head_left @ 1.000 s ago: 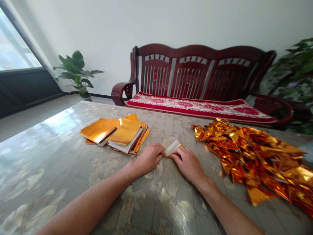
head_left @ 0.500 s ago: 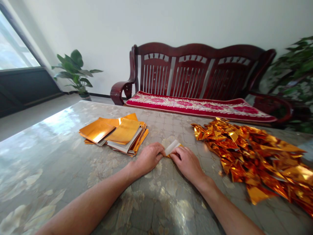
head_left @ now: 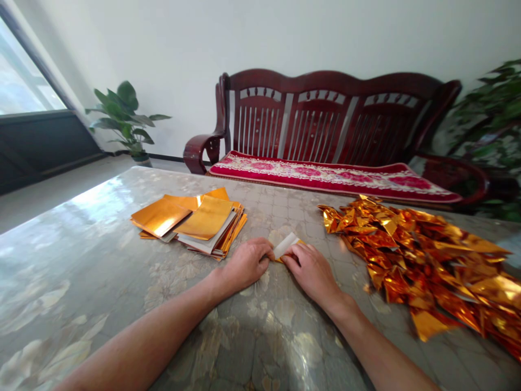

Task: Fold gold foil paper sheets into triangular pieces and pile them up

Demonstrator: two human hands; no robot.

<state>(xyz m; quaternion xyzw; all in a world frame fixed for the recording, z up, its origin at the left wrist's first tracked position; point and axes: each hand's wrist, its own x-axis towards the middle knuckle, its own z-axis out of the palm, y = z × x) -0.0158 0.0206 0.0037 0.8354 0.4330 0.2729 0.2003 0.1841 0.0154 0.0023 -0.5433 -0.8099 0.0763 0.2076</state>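
Observation:
Between my hands, on the table, is a partly folded sheet of gold foil paper (head_left: 286, 245), its white back facing up and a gold edge showing beneath. My left hand (head_left: 251, 262) has its fingers closed on the sheet's left end. The fingers of my right hand (head_left: 308, 267) pinch its right side. Both thumbs are low against the paper, and the fingertips are partly hidden. Left of my hands lies a loose stack of flat gold foil sheets (head_left: 209, 217), some with grey-white backs. To the right spreads a heap of folded shiny gold foil pieces (head_left: 411, 255).
The patterned, glossy table (head_left: 134, 304) fills the foreground. Beyond its far edge stands a dark red wooden bench (head_left: 315, 119) with a red floral cushion (head_left: 325, 172). A potted plant (head_left: 129, 119) is at the back left, and leafy greenery (head_left: 492, 119) at the right.
Hardly anything differs. My left hand and forearm have shifted very slightly left, while both hands stay on the folded sheet. The stack and the heap have not moved.

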